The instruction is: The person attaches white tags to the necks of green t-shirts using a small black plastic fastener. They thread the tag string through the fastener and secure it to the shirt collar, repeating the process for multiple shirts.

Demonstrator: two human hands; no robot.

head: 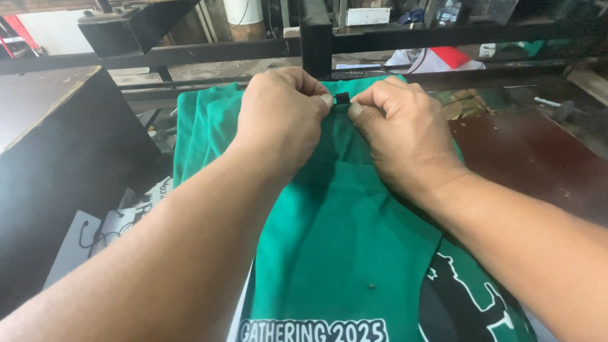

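Both hands work at the far edge of a green T-shirt (342, 240) laid flat on a work surface. The left hand (282, 117) and the right hand (405, 136) meet at the neckline, each with thumb and forefinger pinched on a small black tag (342, 98). The tag sits between the two thumbs, at the top centre of the garment, just below a black metal frame (316, 47).

Surroundings: the frame runs across the view beyond the shirt, with one upright post directly behind the tag and horizontal bars to either side. It closes off the far side of the work area, and the clutter behind it is only partly visible. A dark board (69, 164) stands at the left, its surface matt and scuffed. White paper hang tags (95, 237) with black string loops lie at lower left, beside the shirt. A reddish-brown tabletop (538, 164) lies at the right, worn and slightly glossy. A red and white cloth (443, 58) lies beyond the frame.

Materials: the shirt is a smooth knit fabric, several green layers showing in steps along its left edge. White printed lettering runs along the bottom, and a black and white figure print (465, 304) shows at lower right. Both forearms cover part of the fabric.
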